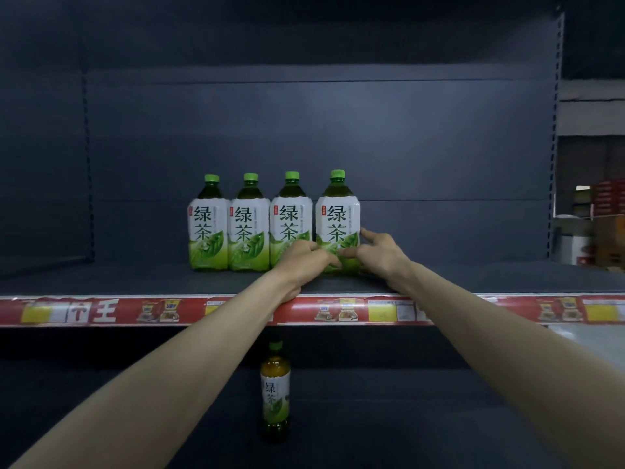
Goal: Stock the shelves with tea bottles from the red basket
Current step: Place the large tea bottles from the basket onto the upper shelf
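The dark blue back panel point(304, 130) fills most of my view. In front of it runs the upper shelf point(135, 282), edged with a red price strip point(101, 311), and below that is the lower shelf point(372, 418). Four green tea bottles stand upright in a tight row on the upper shelf; three neighbours point(248, 228) sit to the left of the rightmost bottle point(337, 214). My left hand point(302, 257) curls round its lower left side, and my right hand point(378, 250) grips its lower right, thumb across the front. A slimmer tea bottle point(275, 390) stands alone on the lower shelf.
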